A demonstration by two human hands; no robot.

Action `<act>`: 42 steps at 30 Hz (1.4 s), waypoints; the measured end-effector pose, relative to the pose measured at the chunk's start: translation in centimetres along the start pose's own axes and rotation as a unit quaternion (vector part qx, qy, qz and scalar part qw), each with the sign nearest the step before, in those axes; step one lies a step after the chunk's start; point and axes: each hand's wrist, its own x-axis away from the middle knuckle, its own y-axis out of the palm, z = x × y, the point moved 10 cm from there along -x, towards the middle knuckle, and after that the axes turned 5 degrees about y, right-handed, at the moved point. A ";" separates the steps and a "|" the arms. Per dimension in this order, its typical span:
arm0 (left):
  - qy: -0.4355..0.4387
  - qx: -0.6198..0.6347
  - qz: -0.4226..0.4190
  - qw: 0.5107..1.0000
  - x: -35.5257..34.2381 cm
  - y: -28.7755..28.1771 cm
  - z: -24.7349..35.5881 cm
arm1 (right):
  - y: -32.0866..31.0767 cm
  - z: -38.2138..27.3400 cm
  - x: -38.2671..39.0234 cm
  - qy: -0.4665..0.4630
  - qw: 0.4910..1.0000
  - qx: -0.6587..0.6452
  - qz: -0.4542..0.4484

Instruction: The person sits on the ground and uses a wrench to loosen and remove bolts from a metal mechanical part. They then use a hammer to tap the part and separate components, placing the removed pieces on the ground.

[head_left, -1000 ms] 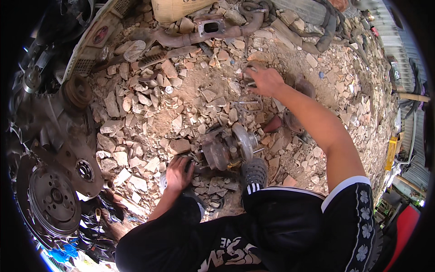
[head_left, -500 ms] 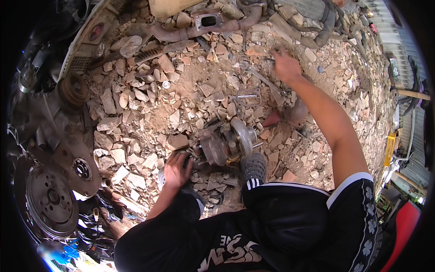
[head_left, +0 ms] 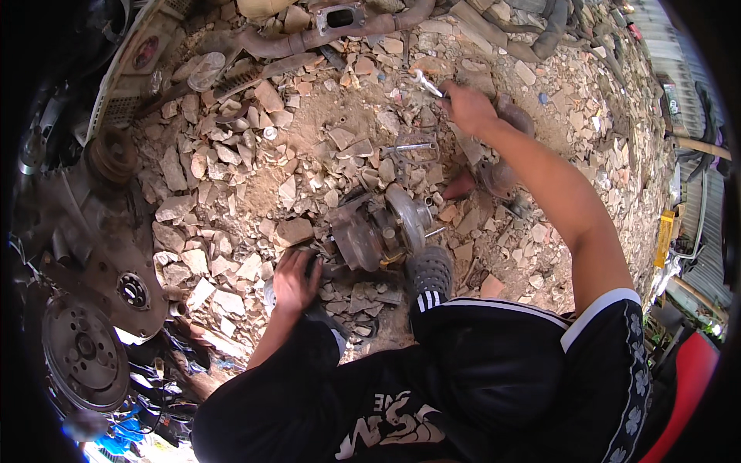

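The right hand (head_left: 468, 109) gripped an open-ended wrench (head_left: 427, 83), upper centre; the left hand (head_left: 295, 282) (grip impossible to tell) was near the turbocharger (head_left: 380, 233).

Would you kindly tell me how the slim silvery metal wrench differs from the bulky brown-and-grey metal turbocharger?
The slim silvery metal wrench is in the right hand, whereas the bulky brown-and-grey metal turbocharger rests on the rubble. The wrench is narrow; the turbocharger is thicker, with a rounded housing. The wrench gleams; the turbocharger looks duller. Both are metal.
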 end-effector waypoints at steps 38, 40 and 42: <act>0.000 -0.002 -0.006 1.000 -0.1 0.2 -0.1 | 6.1 -6.7 7.6 -0.215 0.971 0.044 -0.098; -0.001 -0.001 -0.011 1.000 -0.1 0.4 -0.1 | 6.2 -6.8 7.1 -0.229 0.970 0.060 -0.056; -0.001 0.002 -0.012 1.000 -0.1 0.4 -0.1 | 5.9 -6.8 5.7 -0.222 0.971 0.071 -0.051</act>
